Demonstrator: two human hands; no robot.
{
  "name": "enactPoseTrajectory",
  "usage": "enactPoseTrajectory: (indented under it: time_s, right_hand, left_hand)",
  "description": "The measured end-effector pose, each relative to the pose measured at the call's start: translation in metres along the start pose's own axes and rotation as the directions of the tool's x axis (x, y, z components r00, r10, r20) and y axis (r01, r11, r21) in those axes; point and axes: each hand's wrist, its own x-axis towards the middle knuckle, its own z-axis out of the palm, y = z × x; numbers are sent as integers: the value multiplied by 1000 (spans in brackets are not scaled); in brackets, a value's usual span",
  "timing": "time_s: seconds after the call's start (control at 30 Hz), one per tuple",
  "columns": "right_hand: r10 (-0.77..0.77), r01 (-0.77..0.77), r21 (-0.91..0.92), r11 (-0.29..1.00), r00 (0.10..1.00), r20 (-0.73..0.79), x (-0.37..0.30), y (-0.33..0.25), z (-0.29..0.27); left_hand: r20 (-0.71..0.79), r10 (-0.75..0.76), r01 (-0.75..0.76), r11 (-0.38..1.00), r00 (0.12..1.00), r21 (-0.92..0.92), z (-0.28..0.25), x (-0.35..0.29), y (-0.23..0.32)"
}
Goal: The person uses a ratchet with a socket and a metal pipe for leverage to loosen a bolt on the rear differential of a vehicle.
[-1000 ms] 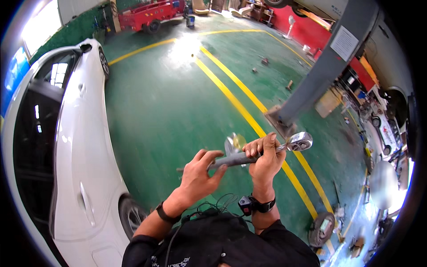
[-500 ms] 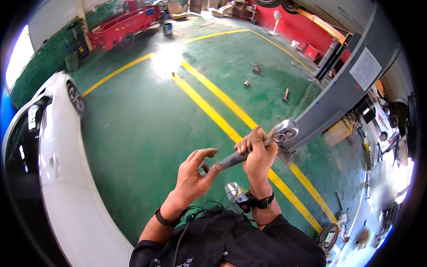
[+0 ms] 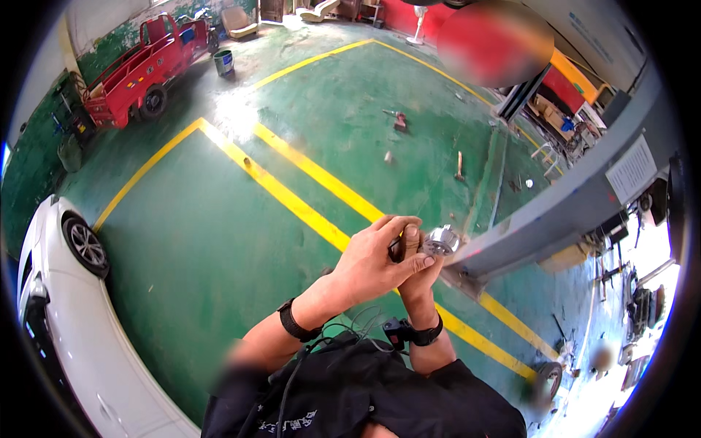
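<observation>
A ratchet wrench with a round chrome head (image 3: 442, 241) is in front of my chest. My right hand (image 3: 418, 276) is wrapped round it just below the head. My left hand (image 3: 372, 255) lies against the right one, its fingers curled over the wrench and its thumb reaching close to the head. Between them, both hands hide nearly all of the handle. Dark straps circle both wrists, and thin black cables run in front of my dark shirt.
A grey lift post (image 3: 540, 230) rises close on my right. A white car (image 3: 91, 328) stands on the left. On the green floor lie a hammer (image 3: 459, 166), a red tool (image 3: 399, 120) and a small pale piece (image 3: 388, 157). A red cargo tricycle (image 3: 131, 77) is parked far left.
My left hand has moved right and up from the handle's lower end to beside the right hand near the head. The view has turned to the right.
</observation>
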Motion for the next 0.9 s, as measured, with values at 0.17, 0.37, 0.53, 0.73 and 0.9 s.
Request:
enactPoseTrajectory:
  time_s: [0.17, 0.37, 0.53, 0.73, 0.9]
  right_hand:
    - [2, -15, -198, 980, 998, -70, 147, 76, 55]
    - [-17, -21, -337, 941, 994, -108, 318, 139, 145]
    - [-49, -10, -336, 942, 985, -165, 455, 195, 215]
    - [-87, 61, -156, 986, 982, -166, 616, 262, 308]
    - [-73, 66, -52, 996, 984, -161, 749, 291, 369]
  left_hand:
    - [39, -37, 40, 997, 999, -62, -48, 137, -113]
    - [-3, -48, 48, 996, 999, -71, -123, 290, -199]
    - [87, -106, 111, 993, 991, -47, -179, 423, -286]
    - [198, -78, 124, 965, 977, -233, -248, 570, -411]
    - [218, -58, 85, 989, 974, -118, -298, 694, -490]
